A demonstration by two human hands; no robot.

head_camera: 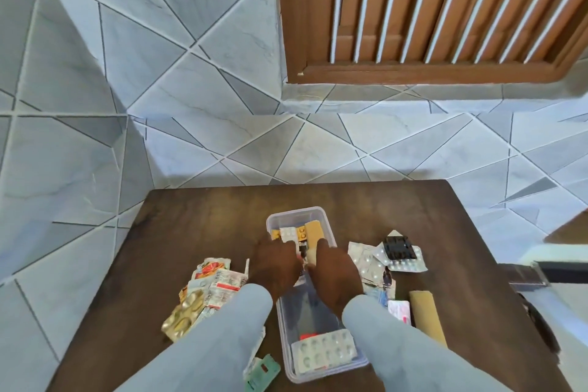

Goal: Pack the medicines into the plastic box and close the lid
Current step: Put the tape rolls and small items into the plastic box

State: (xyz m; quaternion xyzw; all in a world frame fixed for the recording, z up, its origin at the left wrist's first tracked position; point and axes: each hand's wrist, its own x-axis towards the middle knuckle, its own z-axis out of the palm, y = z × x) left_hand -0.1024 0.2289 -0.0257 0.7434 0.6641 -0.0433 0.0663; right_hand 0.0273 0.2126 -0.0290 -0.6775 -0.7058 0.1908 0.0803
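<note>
A clear plastic box stands lengthwise in the middle of the dark table, open, with no lid in sight. Its far end holds yellow, white and tan medicine strips. A white blister strip lies at its near end beside something red. My left hand and my right hand reach down into the middle of the box, side by side. Their fingers are curled on a bundle of strips between them. Loose strips lie in a left pile and a right pile.
A gold blister lies at the left pile's near edge, and a green pack sits near the table's front. On the right lie a black blister, a white blister, a pink strip and a long tan strip. Tiled floor surrounds the table.
</note>
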